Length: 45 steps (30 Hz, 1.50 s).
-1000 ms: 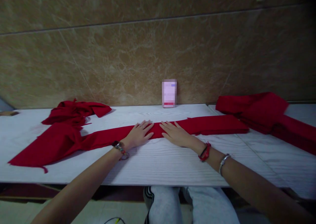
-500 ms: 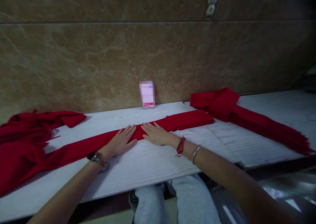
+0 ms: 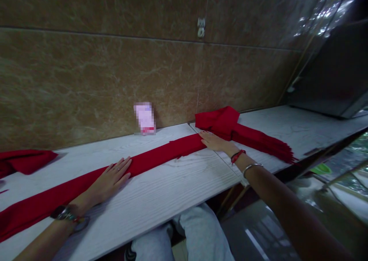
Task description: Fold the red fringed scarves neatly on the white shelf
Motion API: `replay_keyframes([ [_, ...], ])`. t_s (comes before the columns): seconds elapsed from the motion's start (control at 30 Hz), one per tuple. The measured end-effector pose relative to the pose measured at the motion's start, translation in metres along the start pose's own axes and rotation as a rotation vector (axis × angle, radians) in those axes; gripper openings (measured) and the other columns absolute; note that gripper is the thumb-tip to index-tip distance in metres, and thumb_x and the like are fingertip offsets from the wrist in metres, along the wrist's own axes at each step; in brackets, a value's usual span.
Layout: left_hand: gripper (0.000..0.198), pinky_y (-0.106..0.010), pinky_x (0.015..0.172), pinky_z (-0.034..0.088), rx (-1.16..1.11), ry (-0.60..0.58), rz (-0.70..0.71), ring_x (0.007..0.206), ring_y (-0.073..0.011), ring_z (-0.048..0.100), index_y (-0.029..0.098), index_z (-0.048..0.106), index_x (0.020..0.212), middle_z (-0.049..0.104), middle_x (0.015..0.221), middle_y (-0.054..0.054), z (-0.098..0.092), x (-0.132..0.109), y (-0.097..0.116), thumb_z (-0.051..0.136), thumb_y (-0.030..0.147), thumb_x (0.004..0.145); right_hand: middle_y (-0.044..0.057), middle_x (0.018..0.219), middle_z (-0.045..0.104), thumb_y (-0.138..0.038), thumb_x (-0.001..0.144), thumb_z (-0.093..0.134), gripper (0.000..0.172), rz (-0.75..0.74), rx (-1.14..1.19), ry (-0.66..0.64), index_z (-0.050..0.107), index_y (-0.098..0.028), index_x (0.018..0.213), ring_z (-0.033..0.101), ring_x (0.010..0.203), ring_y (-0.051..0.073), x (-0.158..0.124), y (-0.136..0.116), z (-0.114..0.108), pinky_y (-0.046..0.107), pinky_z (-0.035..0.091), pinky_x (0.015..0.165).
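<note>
A long red scarf, folded into a narrow strip, stretches across the white wood-grain table. My left hand lies flat on its middle stretch, fingers extended toward the wall. At the strip's right end rests my right hand, palm down with the fingers stretched out, covering that end. Just beyond my right hand is a second folded red scarf, whose fringed tail runs to the right. More crumpled red cloth lies at the far left.
A pink card-like object, blurred out, leans on the brown marbled wall. A small white hook is fixed higher up. At the far right stands a large dark box-shaped object. Below the table's front edge are my legs.
My right hand has slid right along the scarf to its end, while my left hand stays flat on the strip. The hands are now far apart, and the view has turned right.
</note>
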<state>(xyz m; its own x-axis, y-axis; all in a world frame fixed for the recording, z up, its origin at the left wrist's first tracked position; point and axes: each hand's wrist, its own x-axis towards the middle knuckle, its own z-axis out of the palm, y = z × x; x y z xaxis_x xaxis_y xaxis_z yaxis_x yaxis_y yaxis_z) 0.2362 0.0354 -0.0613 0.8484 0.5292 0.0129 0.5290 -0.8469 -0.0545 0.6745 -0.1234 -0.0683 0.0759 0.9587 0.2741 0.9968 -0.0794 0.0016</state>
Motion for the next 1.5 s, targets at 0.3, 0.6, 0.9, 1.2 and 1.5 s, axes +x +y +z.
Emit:
replay_keyframes([
  [0.3,0.053,-0.046,0.103,0.029,-0.043,-0.018,0.006,0.128,-0.0259,0.035,0.017,0.048,0.128,0.039,0.139,-0.009,-0.031,0.03,0.0,0.023,0.042,0.089,0.016,0.133,0.047,-0.026,0.09,0.038,0.043,-0.36,0.062,0.107,0.048,-0.006,0.126,0.037,0.127,0.023,0.016,-0.076,-0.042,0.039,0.031,0.105],
  [0.6,0.034,-0.028,0.089,0.043,-0.196,0.108,0.213,0.095,-0.0165,0.056,0.015,0.06,0.106,0.06,0.106,-0.009,-0.045,0.023,0.014,0.037,0.032,0.088,0.014,0.11,0.064,-0.02,0.081,0.052,0.032,-0.654,0.13,-0.089,0.06,-0.01,0.11,0.059,0.102,0.024,0.044,-0.22,-0.035,0.033,0.048,0.083],
  [0.9,0.035,-0.029,0.077,0.046,-0.023,0.02,0.208,0.093,-0.0208,0.057,0.017,0.055,0.112,0.058,0.107,-0.009,-0.047,0.01,0.028,0.053,0.024,0.077,0.008,0.126,0.056,0.0,0.07,0.039,0.056,-0.594,0.306,-0.124,0.054,-0.015,0.122,0.049,0.117,0.017,0.041,-0.206,-0.016,0.035,0.037,0.101],
  [1.2,0.039,-0.026,0.07,0.046,0.05,0.074,0.128,0.092,-0.0188,0.059,0.018,0.054,0.113,0.06,0.107,-0.008,-0.042,0.01,0.03,0.042,0.007,0.078,0.014,0.128,0.052,-0.022,0.082,0.051,0.047,-0.567,0.37,-0.071,0.047,-0.011,0.127,0.048,0.118,0.022,0.037,-0.21,-0.008,0.038,0.039,0.099],
  [1.5,0.024,-0.027,0.062,0.045,0.126,0.145,0.078,0.077,-0.0188,0.061,0.016,0.06,0.093,0.063,0.091,-0.007,-0.049,0.012,0.033,0.037,0.02,0.088,0.011,0.1,0.065,-0.012,0.081,0.051,0.023,-0.404,0.062,0.136,0.064,-0.014,0.1,0.056,0.097,0.022,0.043,-0.224,-0.004,0.037,0.044,0.088],
])
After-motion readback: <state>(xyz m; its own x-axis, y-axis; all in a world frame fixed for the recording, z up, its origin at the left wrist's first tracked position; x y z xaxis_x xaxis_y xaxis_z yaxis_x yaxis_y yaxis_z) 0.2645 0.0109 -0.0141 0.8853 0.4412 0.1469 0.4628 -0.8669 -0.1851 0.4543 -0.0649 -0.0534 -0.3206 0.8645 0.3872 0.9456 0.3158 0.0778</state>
